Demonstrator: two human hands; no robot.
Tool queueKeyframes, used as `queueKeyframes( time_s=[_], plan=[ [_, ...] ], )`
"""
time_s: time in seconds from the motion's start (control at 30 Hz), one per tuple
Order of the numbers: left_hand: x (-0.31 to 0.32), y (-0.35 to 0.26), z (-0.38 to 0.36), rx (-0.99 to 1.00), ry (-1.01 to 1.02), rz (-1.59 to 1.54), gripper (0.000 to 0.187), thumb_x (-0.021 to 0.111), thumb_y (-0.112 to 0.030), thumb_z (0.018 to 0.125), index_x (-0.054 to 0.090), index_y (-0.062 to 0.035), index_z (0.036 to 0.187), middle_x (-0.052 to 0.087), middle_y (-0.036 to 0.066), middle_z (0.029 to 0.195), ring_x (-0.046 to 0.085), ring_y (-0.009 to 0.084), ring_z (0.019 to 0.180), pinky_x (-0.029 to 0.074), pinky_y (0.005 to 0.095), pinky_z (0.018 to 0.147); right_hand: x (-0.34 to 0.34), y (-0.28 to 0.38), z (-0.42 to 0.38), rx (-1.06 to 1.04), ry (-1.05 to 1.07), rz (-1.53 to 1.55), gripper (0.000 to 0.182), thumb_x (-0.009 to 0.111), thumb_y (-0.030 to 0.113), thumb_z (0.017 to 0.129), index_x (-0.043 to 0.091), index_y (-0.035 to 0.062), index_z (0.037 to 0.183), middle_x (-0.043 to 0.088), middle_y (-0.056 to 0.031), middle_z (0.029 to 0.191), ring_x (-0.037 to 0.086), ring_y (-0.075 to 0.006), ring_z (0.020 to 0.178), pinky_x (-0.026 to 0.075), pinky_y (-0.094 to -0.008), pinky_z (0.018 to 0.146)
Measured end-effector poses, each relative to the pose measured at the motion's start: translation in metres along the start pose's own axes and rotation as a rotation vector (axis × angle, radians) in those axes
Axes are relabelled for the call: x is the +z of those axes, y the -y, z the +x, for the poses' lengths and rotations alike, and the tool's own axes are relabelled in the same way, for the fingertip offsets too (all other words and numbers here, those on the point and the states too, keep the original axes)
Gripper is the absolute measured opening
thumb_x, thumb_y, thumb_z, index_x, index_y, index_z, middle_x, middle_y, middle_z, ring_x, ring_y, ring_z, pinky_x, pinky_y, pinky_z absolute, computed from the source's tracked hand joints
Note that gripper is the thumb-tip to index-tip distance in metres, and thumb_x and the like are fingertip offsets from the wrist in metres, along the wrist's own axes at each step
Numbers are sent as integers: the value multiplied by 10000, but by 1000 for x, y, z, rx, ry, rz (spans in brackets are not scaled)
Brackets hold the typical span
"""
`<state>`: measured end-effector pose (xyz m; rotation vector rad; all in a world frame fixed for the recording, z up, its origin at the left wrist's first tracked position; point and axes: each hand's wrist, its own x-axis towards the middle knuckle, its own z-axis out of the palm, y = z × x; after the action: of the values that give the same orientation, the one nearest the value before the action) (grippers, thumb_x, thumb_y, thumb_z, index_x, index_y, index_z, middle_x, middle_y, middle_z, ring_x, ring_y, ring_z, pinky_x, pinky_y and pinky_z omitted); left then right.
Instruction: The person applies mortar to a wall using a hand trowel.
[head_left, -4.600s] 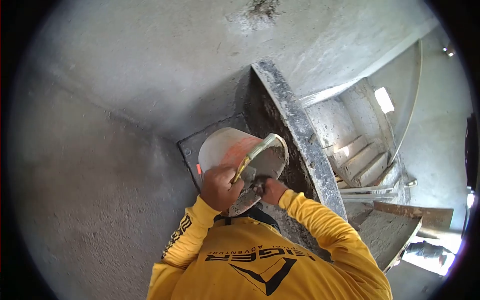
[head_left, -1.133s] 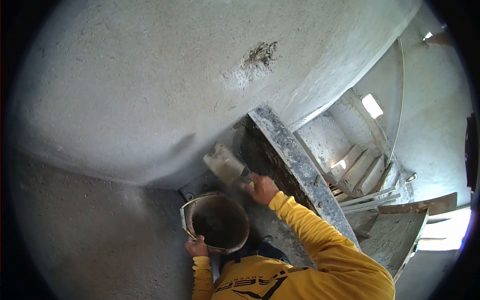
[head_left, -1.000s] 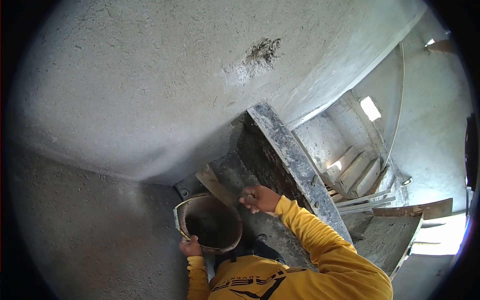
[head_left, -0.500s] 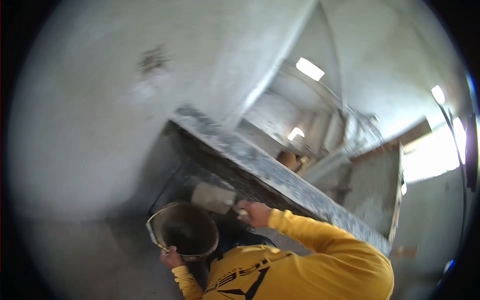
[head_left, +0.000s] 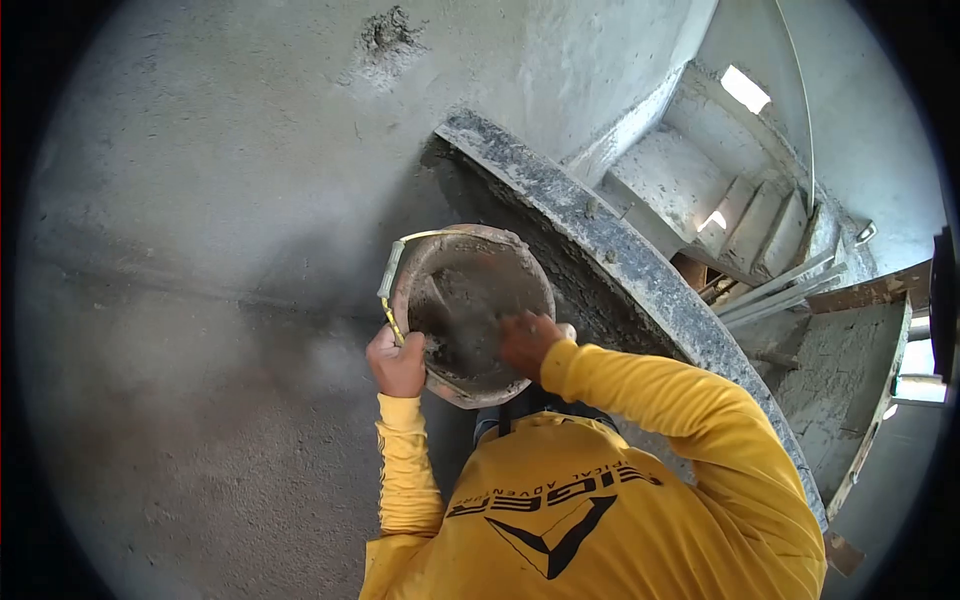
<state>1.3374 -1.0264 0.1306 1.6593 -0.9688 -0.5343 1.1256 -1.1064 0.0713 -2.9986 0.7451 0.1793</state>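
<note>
Gripping the bucket handle (head_left: 391, 270) with the left hand (head_left: 398, 365) in the head view, with fingers curled in tight around the yellow-and-black end, just beside the bucket's rim. Showing a pale green sleeve on the handle, just above those fingers. Reaching with the right hand (head_left: 532, 342) over the opposite side of the rim and into the bucket (head_left: 460, 393). Bending those fingers in around a tool handle (head_left: 568, 331), to judge by a pale rounded end poking out behind the palm; cannot make out each finger for the blur. Having the bucket between both sets of fingers, mouth turned to the camera, grey crust inside; cannot tell whether held off the floor (head_left: 250, 450). Reading upside down on the yellow shirt (head_left: 690, 530), nearer the body than either set of fingers: EIGER in large black letters, PICAL ADVENTURE in small ones, beside a black triangular emblem (head_left: 556, 550). Showing, right of the right fingers, a grey-smeared beam (head_left: 640, 265), with steps (head_left: 755, 230) farther off; well beyond the left fingers, a wall (head_left: 230, 150) with a dark rough patch (head_left: 388, 32).
</note>
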Motion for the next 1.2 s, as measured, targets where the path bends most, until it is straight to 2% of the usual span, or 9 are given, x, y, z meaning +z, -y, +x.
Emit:
queueKeyframes(
  time_s=[0.03,0.27,0.5,0.67,0.7,0.87,0.97,1.07,1.2],
  plan=[
    [-2,3,-3,5,-11,24,153,617,-84,811,578,58,771,497,46,639,425,107,624,403,329,557,-17,-4,-10,26,284,198,276,595,137,898,715,-8,1099,622,-146,1200,665,-337,1092,591,-428,824],
    [19,-12,-29,47,-31,84,154,615,-79,799,549,43,732,455,121,622,417,151,584,404,355,550,-48,-29,-10,208,-114,79,260,590,166,925,680,5,1109,621,-138,1051,695,-315,970,603,-412,768],
    [29,-12,-56,108,-30,240,219,617,-90,794,486,41,678,470,229,605,454,350,509,416,436,541,-39,-17,-63,105,476,410,267,582,143,905,678,26,1124,685,-184,1073,709,-329,950,589,-426,800],
    [25,2,-74,122,19,302,202,627,-102,787,520,33,681,525,248,634,530,440,550,443,472,554,-23,-26,-51,220,-48,257,237,570,126,903,664,27,1097,695,-207,1002,711,-363,930,595,-471,758],
    [26,-6,-77,170,5,271,181,631,-79,768,514,47,711,437,220,610,415,356,518,386,425,512,-10,-32,-45,243,-13,213,230,570,132,903,664,25,1083,697,-211,1003,714,-369,923,595,-475,759],
    [34,-23,-95,263,67,216,125,655,-56,780,573,21,726,529,202,647,556,383,545,447,425,512,13,-24,-57,204,415,500,272,571,202,950,681,5,1103,684,-305,1055,704,-451,913,574,-515,824],
    [29,-14,-102,250,94,197,132,666,-66,797,583,12,732,546,196,654,563,375,549,450,427,519,98,-5,-76,-2,86,981,300,558,235,982,677,22,1156,680,-304,1043,679,-494,903,562,-502,854],
    [14,1,-95,128,-2,109,141,670,-71,803,582,19,739,557,189,648,567,361,543,450,422,524,83,31,-63,16,52,1156,323,569,266,988,674,25,1176,689,-279,984,664,-506,834,556,-487,831],
    [-13,12,-89,67,-134,124,150,668,-86,813,597,33,757,567,183,630,572,364,545,435,414,522,24,40,-33,256,448,1250,320,575,299,1000,670,12,1102,688,-250,916,656,-474,812,540,-483,801]
  ],
)
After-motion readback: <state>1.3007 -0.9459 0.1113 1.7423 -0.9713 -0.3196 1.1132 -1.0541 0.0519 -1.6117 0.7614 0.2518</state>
